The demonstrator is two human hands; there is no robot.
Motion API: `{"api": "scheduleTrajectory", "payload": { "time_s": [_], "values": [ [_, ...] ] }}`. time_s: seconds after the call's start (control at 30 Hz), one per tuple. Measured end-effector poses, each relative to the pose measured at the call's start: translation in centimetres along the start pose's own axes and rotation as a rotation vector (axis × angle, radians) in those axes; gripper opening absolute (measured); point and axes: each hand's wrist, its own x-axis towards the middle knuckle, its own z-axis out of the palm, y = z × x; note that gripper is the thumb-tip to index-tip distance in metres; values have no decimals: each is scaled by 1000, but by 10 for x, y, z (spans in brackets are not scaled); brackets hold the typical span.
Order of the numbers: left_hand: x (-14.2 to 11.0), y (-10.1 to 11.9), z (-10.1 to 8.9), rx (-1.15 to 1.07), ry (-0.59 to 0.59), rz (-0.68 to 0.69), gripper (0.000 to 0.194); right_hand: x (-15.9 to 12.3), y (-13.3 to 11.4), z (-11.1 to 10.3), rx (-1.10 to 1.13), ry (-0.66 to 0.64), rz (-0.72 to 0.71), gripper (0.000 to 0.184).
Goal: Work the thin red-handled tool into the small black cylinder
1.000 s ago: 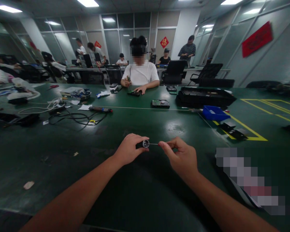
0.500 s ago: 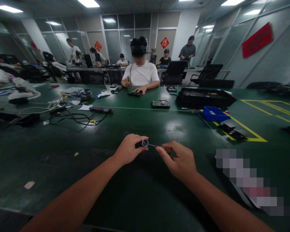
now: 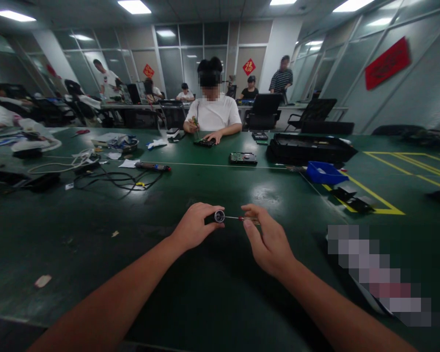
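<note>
The green desk (image 3: 176, 313) spreads beneath both arms, its bare front part lying under the hands. Both forearms reach in from the lower corners and converge near the middle, with the hands facing each other just above the surface. The right hand (image 3: 267, 239) is loosely curled around the handle of a thin screwdriver, thumb below and index finger raised over it, with a narrow gap between the two. The left hand (image 3: 196, 225) is closed on a dark cylinder (image 3: 219, 216), thumb and index finger along its sides, the round metal-rimmed end turned toward the camera. The screwdriver (image 3: 240, 218) lies almost level between the hands, its red collar by the right thumb and its shaft pointing left to the cylinder's rim; whether the tip is inside cannot be told.

Compared with half a second ago, the right hand has loosened: its index finger has lifted and more of the handle shows. The left hand and the cylinder have barely shifted. The screwdriver's shaft, which sloped down to the right then, now runs nearly flat, and its red collar sits slightly farther right.
</note>
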Motion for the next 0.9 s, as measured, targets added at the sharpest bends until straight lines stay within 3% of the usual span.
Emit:
{"api": "scheduleTrajectory", "payload": {
  "time_s": [0.17, 0.53, 0.67, 0.77, 0.9],
  "values": [
    [0, 3, -1, 18, -32, 21, 40, -2, -1, 2, 116, 80, 105, 27],
    [2, -2, -2, -11, -28, 7, 33, 12, 23, 16, 926, 210, 616, 30],
    [2, -1, 0, -8, -27, 15, 36, 11, 21, 14, 742, 278, 519, 29],
    [1, 1, 1, -4, -22, 15, 39, 9, 14, 10, 508, 244, 396, 29],
    [0, 2, 0, 3, -36, 8, 39, 5, 8, 7, 362, 182, 296, 25]
  ]
}}
